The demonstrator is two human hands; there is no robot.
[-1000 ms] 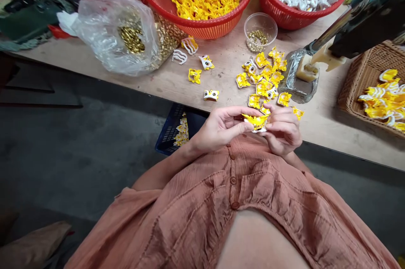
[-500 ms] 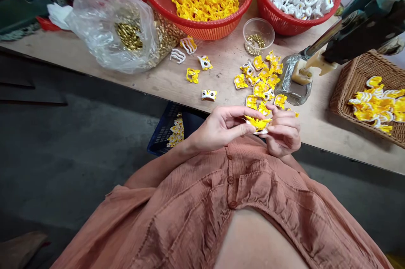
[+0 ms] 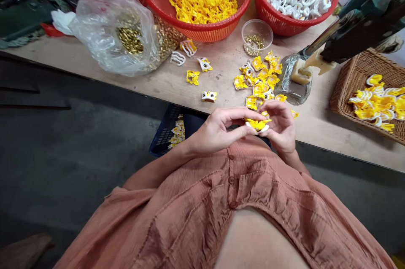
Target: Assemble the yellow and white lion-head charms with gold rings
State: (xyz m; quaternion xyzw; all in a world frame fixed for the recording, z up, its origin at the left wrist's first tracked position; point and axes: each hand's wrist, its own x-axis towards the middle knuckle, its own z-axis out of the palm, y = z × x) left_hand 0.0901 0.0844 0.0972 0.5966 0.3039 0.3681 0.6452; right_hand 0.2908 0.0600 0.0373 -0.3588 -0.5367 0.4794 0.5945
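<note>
Your wooden table (image 3: 221, 71) fills the upper half of the view. At ten o'clock from your hands lies a clear plastic bag (image 3: 104, 28) with brass eyelets inside. At twelve o'clock stands a red basket (image 3: 209, 33) of yellow parts. A second red basket (image 3: 316, 19), at one o'clock, is heaped with white parts with painted eyes. The dark press arm (image 3: 363, 24) reaches in from two o'clock. At three o'clock a wicker basket (image 3: 340, 92) holds more yellow and white parts. A blue crate (image 3: 163, 134) sits below the table edge at nine o'clock. A small clear cup (image 3: 257, 28) with eyelets stands near the red baskets. Loose yellow pieces (image 3: 262, 79) are scattered just beyond your fingers at twelve o'clock.

Your left hand (image 3: 218, 132) and right hand (image 3: 281, 127) meet at the table's near edge, above your shirt. Both are closed in a pinch on one yellow-and-white piece (image 3: 257, 124), left thumb and fingers on its left end, right fingers curled over its right end.
</note>
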